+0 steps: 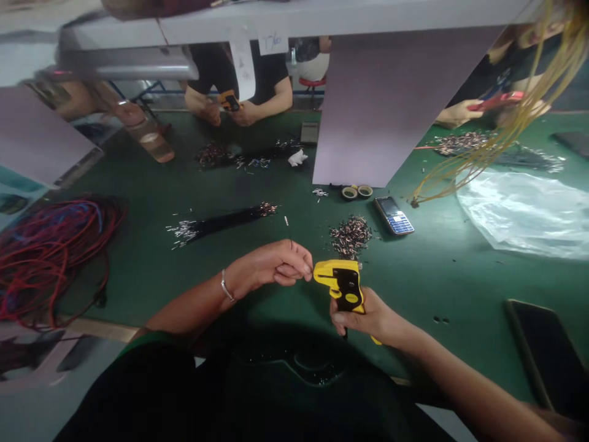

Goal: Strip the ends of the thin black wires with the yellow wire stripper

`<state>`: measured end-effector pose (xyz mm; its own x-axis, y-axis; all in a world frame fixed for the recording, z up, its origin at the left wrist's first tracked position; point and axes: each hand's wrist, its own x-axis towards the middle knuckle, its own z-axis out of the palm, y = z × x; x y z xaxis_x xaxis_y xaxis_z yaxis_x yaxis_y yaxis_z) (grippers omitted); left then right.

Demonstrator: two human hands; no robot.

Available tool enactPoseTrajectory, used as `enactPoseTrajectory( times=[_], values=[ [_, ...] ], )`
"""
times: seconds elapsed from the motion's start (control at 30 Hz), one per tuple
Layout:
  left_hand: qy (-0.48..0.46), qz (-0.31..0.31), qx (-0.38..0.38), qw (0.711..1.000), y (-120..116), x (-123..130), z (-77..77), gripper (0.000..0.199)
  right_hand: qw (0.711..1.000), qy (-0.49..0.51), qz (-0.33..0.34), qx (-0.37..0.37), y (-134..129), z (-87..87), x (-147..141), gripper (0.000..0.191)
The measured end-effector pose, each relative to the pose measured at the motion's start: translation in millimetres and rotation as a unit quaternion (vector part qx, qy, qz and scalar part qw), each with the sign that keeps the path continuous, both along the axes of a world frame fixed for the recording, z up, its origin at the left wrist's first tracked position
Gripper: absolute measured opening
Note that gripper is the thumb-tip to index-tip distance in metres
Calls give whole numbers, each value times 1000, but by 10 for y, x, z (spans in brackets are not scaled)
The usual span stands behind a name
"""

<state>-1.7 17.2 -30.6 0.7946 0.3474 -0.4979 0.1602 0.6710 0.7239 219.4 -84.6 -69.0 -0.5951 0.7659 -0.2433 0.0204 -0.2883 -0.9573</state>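
My left hand (288, 264) is closed in a pinch on a thin black wire (286, 221), whose pale tip sticks up above the fingers. Wrapped around the grip of a yellow and black wire stripper (338, 276) is my right hand (375, 316). The stripper's nose points left and nearly meets my left fingertips; whether wire lies in its jaws is hidden. Just beyond the tool is a heap of small dark and coppery offcuts (350, 236). A bundle of black wires (225, 220) with silvery left ends and coppery right ends lies past my left hand.
Red and blue cables (59, 258) are coiled at left. To the right lie a keypad phone (394, 216), a clear plastic bag (529, 215) and a dark smartphone (550, 353). Tape rolls (356, 192) sit by an upright panel (368, 104). Co-workers' hands hold tools across the table.
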Motion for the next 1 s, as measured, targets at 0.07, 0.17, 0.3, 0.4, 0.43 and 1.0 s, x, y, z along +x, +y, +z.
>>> enactPoseTrajectory(
  times=[0.07,0.17,0.3,0.4,0.43,1.0],
  values=[
    [2,0,11,1000,4,-2,1,5,1000,-13,-3,8,3,-2,4,33],
    [5,2,19,1000,1,7,19,6,1000,-29,-9,6,0,-29,11,34],
    [11,17,24,1000,-4,28,41,8,999,-38,-21,1,-14,-82,15,36],
    [11,30,31,999,-1,31,32,6,999,-49,-21,13,-15,-92,17,38],
    [11,36,33,999,2,30,24,6,998,-60,-20,17,-12,-87,16,38],
    [40,65,48,996,17,29,-27,4,985,-151,-57,60,6,-25,-24,22]
  ],
)
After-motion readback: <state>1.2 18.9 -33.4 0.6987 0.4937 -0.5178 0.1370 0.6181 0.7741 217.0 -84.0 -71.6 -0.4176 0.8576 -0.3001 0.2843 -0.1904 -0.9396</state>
